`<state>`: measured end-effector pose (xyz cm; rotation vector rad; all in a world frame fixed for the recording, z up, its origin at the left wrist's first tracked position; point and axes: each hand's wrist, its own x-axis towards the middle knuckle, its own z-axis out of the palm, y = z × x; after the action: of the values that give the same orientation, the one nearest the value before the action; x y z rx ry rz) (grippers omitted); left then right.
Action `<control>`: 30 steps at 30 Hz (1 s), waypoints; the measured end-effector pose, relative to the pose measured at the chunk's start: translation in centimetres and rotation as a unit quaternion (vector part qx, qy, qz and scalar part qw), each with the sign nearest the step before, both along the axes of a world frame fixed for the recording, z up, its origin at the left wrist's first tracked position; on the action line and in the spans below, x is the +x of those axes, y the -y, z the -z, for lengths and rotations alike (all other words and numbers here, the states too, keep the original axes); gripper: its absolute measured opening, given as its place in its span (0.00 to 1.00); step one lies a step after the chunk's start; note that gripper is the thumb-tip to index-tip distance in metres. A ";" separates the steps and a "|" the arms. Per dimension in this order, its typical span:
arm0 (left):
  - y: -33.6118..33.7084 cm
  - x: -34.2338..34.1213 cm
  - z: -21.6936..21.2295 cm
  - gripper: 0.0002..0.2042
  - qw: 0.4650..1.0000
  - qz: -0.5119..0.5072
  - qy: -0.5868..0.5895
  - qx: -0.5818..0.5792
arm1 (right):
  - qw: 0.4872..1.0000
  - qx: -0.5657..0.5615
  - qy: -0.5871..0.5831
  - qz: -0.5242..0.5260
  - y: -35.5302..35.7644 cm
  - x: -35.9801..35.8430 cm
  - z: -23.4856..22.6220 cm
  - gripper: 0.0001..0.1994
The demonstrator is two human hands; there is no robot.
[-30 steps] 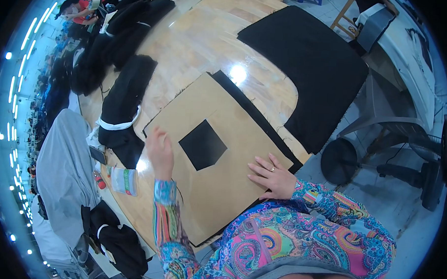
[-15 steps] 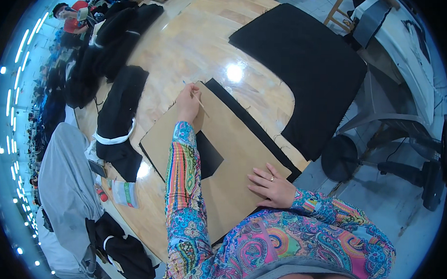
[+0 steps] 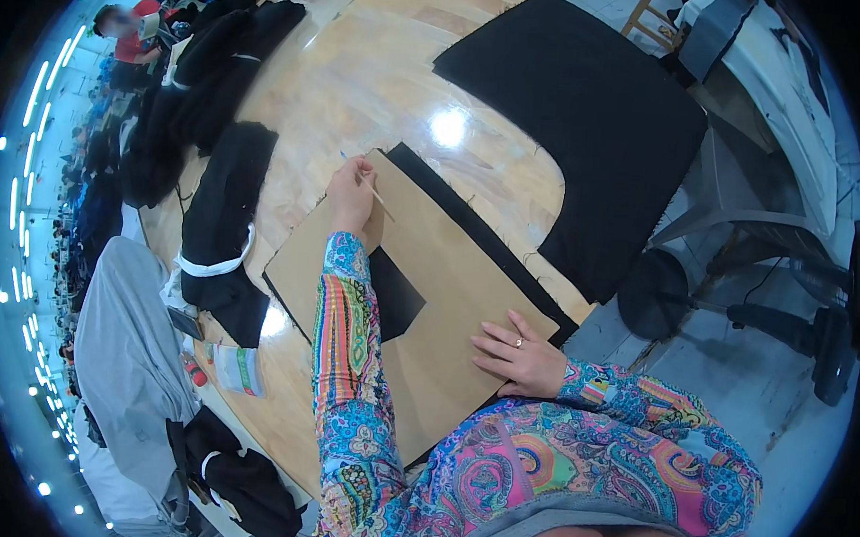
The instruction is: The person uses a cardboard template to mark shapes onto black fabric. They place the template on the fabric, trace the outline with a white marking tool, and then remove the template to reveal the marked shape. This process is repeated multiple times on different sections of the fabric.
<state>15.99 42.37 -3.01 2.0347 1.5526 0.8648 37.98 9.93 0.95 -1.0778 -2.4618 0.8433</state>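
A brown card template (image 3: 449,279) lies on black fabric (image 3: 479,223), whose edge shows along its far right side. Through a cut-out in the card, black shows beside my left forearm. At the card's far corner, my left hand (image 3: 351,192) is closed around a thin pale pen-like stick (image 3: 380,199); a small blue end pokes out beyond the fingers. My right hand (image 3: 521,360), a ring on one finger, rests flat with fingers spread on the card's near right part.
A large black fabric piece (image 3: 586,132) covers the table's (image 3: 361,77) far right. Black bundles tied with white strips (image 3: 224,204) line the left, near a small plastic packet (image 3: 240,370). Grey cloth (image 3: 124,352) drapes at the left. A dark fan-like stand (image 3: 779,323) is at right.
My left hand, still holding the stick, has shifted slightly left along the card's far corner. My right hand stays pressed on the card. The whole view has shifted a little.
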 end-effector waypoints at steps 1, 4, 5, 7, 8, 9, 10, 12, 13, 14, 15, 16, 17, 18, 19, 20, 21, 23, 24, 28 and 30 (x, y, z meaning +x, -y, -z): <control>0.0 0.0 0.0 0.07 1.000 -0.004 0.000 -0.007 | 1.000 -0.001 0.001 -0.001 -0.1 0.0 0.0 0.38; 0.2 -0.1 -0.3 0.07 1.000 -0.001 -0.001 0.011 | 1.000 -0.002 0.000 -0.002 -0.2 0.0 0.0 0.38; 0.3 0.0 -0.5 0.08 1.000 0.003 -0.003 0.023 | 1.000 -0.002 -0.001 -0.001 -0.2 0.0 0.1 0.37; 0.5 0.0 -0.9 0.08 0.999 0.003 -0.010 0.043 | 1.000 -0.006 0.000 -0.001 -0.2 0.0 0.2 0.37; 0.6 0.0 -1.0 0.08 0.998 0.003 -0.013 0.054 | 1.000 -0.007 0.001 -0.002 -0.1 0.0 0.2 0.37; 0.7 0.0 -1.1 0.08 0.999 -0.003 -0.022 0.050 | 1.000 -0.005 -0.001 -0.002 -0.1 0.0 0.3 0.37; 0.7 0.0 -1.1 0.08 0.998 -0.009 -0.031 0.046 | 1.000 -0.002 -0.003 -0.001 -0.1 0.0 0.4 0.37; 0.7 -0.2 -1.0 0.08 0.998 -0.021 -0.037 0.037 | 1.000 0.001 -0.007 -0.001 0.0 0.0 0.5 0.36; 0.7 -0.2 -0.8 0.08 0.999 -0.026 -0.034 0.032 | 1.000 0.001 -0.009 -0.001 0.0 -0.1 0.5 0.36; 0.7 -0.2 -0.6 0.08 0.999 -0.031 -0.032 0.028 | 1.000 0.001 -0.012 -0.001 0.0 -0.1 0.5 0.36; 0.6 -0.2 -0.5 0.08 0.999 -0.030 -0.026 0.022 | 1.000 0.002 -0.013 -0.001 -0.1 -0.1 0.5 0.36; 0.5 -0.2 -0.5 0.07 0.999 -0.028 -0.021 0.016 | 1.000 0.002 -0.015 0.000 0.0 -0.1 0.5 0.36; 0.5 -0.1 -0.5 0.07 1.000 -0.026 -0.015 0.010 | 1.000 0.003 -0.017 0.000 0.0 -0.1 0.4 0.36; 0.5 -0.1 -0.5 0.07 1.000 -0.027 -0.016 0.003 | 1.000 0.004 -0.019 0.001 0.0 -0.1 0.5 0.36; 0.5 0.0 -0.6 0.08 0.999 -0.028 -0.017 -0.004 | 1.000 0.005 -0.022 0.003 0.0 -0.1 0.5 0.35; 0.4 0.1 -0.6 0.08 0.999 -0.028 -0.017 -0.011 | 1.000 0.007 -0.024 0.005 0.0 -0.1 0.5 0.35; 0.4 0.2 -0.7 0.08 0.999 -0.029 -0.018 -0.008 | 1.000 0.005 -0.022 0.005 0.0 -0.1 0.5 0.35; 0.4 0.1 -0.6 0.08 0.999 -0.032 -0.020 -0.002 | 1.000 0.002 -0.020 0.003 -0.1 -0.1 0.3 0.35; 0.4 0.1 -0.5 0.08 0.999 -0.032 -0.020 -0.003 | 1.000 0.002 -0.026 0.005 -0.1 0.0 0.3 0.34; 0.4 0.3 -0.7 0.08 0.999 -0.032 -0.019 -0.003 | 0.999 -0.003 -0.041 0.011 -0.1 0.0 0.2 0.34; 0.4 0.3 -0.6 0.08 0.999 -0.033 -0.016 -0.005 | 0.999 -0.006 -0.045 0.014 -0.2 -0.1 0.1 0.34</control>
<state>16.32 41.97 -2.38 2.0106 1.6457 0.8497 37.89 10.09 0.87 -1.0511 -2.3655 0.8805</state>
